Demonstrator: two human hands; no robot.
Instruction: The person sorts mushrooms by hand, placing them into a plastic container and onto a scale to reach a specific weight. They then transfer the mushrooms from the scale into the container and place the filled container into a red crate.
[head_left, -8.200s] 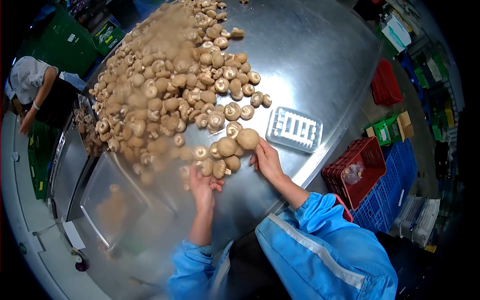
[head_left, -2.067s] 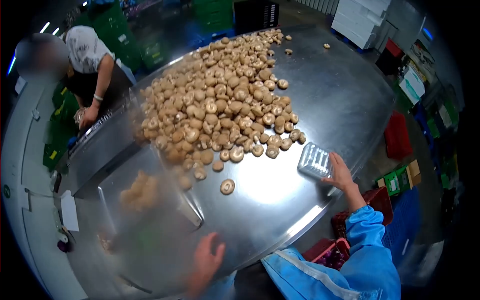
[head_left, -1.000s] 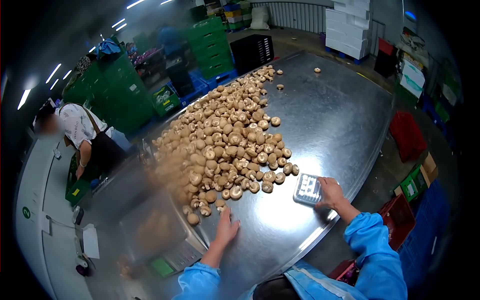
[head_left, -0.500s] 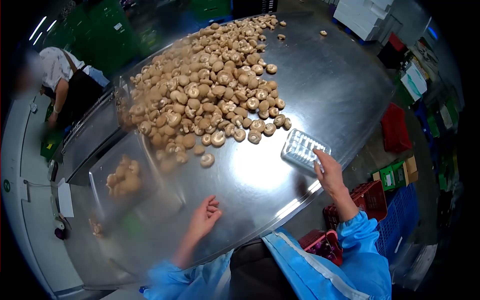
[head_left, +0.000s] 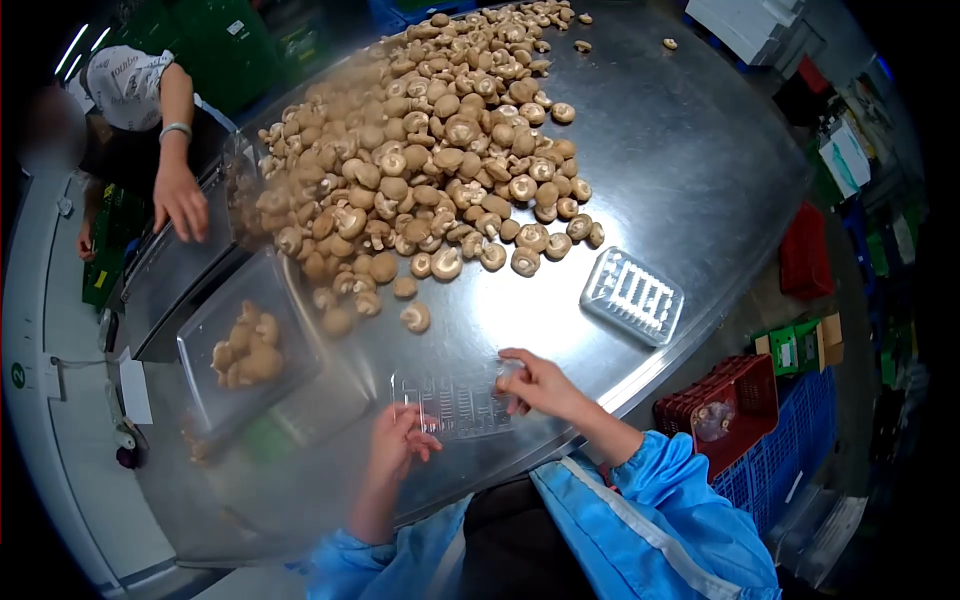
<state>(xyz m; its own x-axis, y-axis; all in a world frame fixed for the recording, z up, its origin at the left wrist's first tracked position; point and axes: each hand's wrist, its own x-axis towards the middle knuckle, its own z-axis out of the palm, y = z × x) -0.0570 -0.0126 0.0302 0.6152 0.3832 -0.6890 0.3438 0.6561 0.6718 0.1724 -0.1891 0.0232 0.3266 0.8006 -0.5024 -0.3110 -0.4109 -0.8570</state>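
One clear tray (head_left: 455,405) sits between both hands: right grip (head_left: 537,385) clasps its edge, left grip (head_left: 398,442) perhaps touching, unclear.

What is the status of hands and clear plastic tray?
Right hand grips clear ribbed plastic tray at its right end; left hand at near-left corner, grip unclear. Tray empty, near edge of shiny steel table. Brown mushroom pile beyond, not touching it.

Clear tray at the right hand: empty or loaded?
Empty. Bare steel shows through the clear tray, held at its edge by the right hand; the mushrooms lie apart on the table.
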